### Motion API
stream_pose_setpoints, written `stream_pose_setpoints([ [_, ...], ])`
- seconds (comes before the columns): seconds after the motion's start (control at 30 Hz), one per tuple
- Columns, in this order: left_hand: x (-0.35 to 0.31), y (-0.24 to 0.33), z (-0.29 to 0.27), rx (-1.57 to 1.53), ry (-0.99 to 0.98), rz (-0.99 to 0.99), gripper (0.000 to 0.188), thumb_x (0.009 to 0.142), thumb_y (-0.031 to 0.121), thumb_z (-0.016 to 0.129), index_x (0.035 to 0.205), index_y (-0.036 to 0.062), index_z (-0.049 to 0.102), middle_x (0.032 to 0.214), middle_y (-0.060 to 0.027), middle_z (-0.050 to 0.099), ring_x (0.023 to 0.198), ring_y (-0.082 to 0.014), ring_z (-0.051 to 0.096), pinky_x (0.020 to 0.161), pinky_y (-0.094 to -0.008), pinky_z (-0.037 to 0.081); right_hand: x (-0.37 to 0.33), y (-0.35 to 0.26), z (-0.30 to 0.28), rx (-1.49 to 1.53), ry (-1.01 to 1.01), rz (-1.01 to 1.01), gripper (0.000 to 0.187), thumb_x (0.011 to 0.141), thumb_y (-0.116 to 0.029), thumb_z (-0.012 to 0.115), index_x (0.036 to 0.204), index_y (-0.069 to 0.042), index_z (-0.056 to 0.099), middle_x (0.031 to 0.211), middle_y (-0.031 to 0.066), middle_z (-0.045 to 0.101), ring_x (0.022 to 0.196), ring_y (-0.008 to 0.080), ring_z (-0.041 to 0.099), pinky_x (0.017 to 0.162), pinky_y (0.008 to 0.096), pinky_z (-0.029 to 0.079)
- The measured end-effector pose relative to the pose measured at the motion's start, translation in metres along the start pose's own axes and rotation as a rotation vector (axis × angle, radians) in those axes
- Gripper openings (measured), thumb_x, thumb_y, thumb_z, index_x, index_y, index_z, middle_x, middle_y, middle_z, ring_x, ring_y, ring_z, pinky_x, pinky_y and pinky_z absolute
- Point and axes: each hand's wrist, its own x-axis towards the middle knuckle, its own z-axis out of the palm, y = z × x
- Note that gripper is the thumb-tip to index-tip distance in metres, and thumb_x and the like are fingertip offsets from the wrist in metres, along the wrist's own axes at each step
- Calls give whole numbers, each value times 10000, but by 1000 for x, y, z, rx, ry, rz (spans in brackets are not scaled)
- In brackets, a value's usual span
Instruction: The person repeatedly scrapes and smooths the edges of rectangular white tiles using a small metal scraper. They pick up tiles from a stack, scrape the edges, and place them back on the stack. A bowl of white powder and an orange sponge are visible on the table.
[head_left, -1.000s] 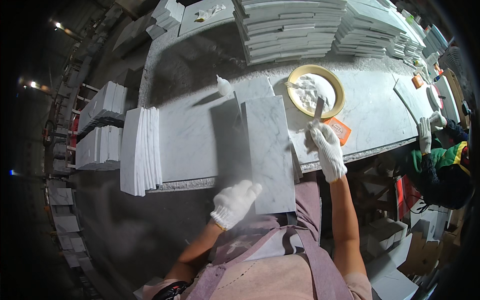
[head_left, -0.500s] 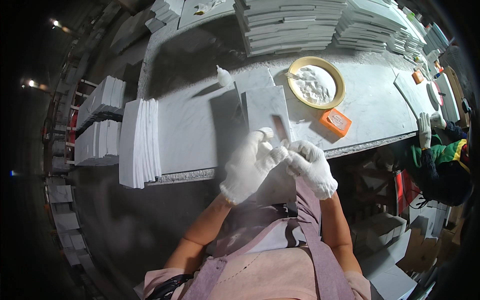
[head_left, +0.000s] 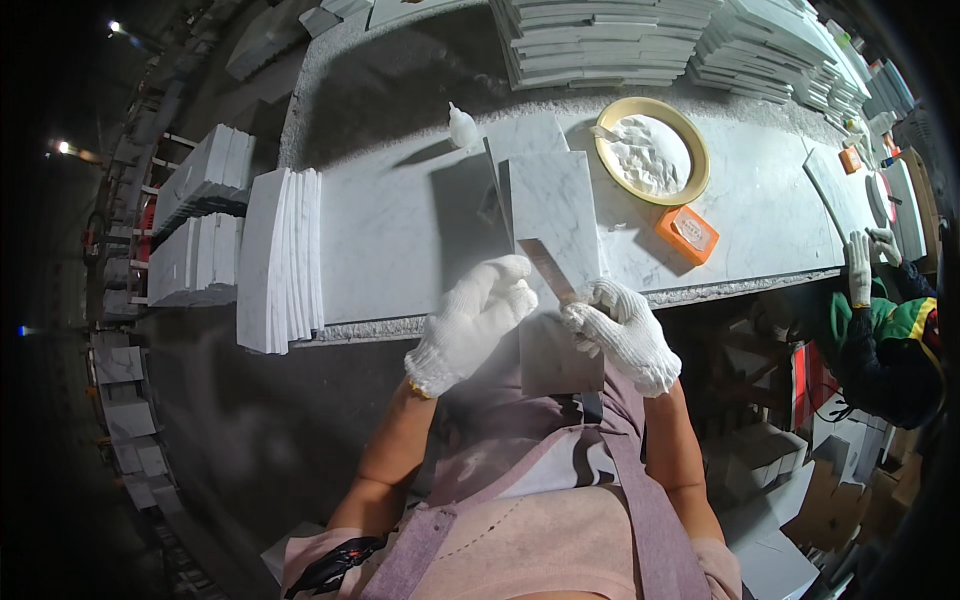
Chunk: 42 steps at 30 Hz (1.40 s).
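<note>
My right hand (head_left: 624, 335), in a white knit glove, grips the lower end of a thin flat metal blade (head_left: 546, 268), perhaps a scraper. The blade points up and to the left above a grey-veined marble tile (head_left: 552, 200). My left hand (head_left: 474, 322), gloved alike, hovers left of the blade with its fingers bent and apart from the thumb; nothing shows in it. The tile lies over other marble pieces and its near end sticks out past the bench edge, below my hands. Right of the tile are a yellow bowl of white powder (head_left: 703, 165) and an orange box (head_left: 687, 236).
A white squeeze bottle (head_left: 462, 128) stands behind the tile. Upright marble slabs (head_left: 275, 262) line the bench's left end, and tall tile stacks (head_left: 603, 45) rise at the back. At the far right, a co-worker's gloved hands (head_left: 860, 268) are beside another slab (head_left: 838, 195).
My hands were together at the blade; my left hand has drawn away to the left. The blade now shows more clearly in my right hand. The whole view has shifted slightly.
</note>
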Motion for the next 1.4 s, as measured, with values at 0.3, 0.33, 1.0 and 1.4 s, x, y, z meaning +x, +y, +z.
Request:
stream_pose_setpoints([
  [0.3,6,-8,23,175,89,-137,123,1007,113,729,1085,19,739,928,-11,728,853,-76,645,787,-246,538,-5,-11,7,-96,-99,21,256,1037,-231,703,1157,-6,732,886,19,704,763,93,635,692,258,529],
  [0.33,7,-8,23,169,99,-122,176,995,187,750,1006,12,730,872,-46,714,788,-115,636,747,-291,532,-5,-11,7,-106,-99,58,257,1037,-235,703,1151,-6,732,876,16,700,750,90,631,680,256,524],
  [1.0,45,-60,-37,970,442,194,314,917,340,779,1157,143,734,1070,-88,717,994,-341,691,850,-455,543,-47,76,-46,220,252,-22,267,1035,-268,728,1054,-7,673,825,47,676,650,109,630,569,255,516],
  [1.4,104,-90,-30,1382,460,222,58,917,161,560,953,174,604,997,-43,608,1045,-280,616,857,-446,501,-40,84,-31,335,350,-147,228,1022,-234,741,1024,-7,716,777,7,677,670,92,605,592,267,500],
])
